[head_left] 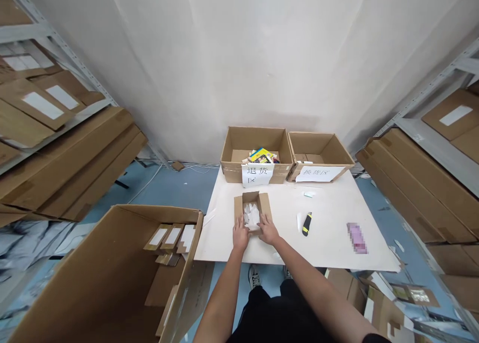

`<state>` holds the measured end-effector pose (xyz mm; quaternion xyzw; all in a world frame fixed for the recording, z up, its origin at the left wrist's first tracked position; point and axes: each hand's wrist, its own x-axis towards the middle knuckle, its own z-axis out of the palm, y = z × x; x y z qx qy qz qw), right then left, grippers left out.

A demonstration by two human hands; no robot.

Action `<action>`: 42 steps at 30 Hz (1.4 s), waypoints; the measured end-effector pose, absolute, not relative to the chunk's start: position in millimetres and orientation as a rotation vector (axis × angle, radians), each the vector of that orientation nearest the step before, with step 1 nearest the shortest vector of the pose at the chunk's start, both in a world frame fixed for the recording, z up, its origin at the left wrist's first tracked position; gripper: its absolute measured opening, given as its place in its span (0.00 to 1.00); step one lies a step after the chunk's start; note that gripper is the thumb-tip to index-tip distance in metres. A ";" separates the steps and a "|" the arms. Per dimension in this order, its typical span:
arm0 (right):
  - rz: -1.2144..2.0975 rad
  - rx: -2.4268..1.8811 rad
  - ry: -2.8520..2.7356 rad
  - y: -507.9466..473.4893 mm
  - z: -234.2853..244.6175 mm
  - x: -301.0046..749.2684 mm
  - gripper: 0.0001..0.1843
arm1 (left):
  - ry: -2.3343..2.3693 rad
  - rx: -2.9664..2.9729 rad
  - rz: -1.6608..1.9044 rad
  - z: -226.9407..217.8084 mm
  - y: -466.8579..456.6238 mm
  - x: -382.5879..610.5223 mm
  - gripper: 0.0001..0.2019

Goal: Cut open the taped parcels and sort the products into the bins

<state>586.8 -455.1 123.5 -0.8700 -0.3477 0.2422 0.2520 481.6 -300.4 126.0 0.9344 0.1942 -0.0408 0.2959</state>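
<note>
left hand (241, 234) and right hand (268, 230), fingers outstretched, on rectangular cardboard box (265, 205), crumpled white contents (251, 215)

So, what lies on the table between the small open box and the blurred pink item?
The head view shows a black-and-yellow cutter and a white strip.

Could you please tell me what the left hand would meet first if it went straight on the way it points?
The left hand would probably meet the left flap of the small box first; it lies right before the hand, though contact is hard to judge.
</note>
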 end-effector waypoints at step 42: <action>-0.847 -2.400 1.806 -1208.1 254.8 389.0 0.19 | -1.820 2.006 -0.287 269.8 -1151.2 573.8 0.27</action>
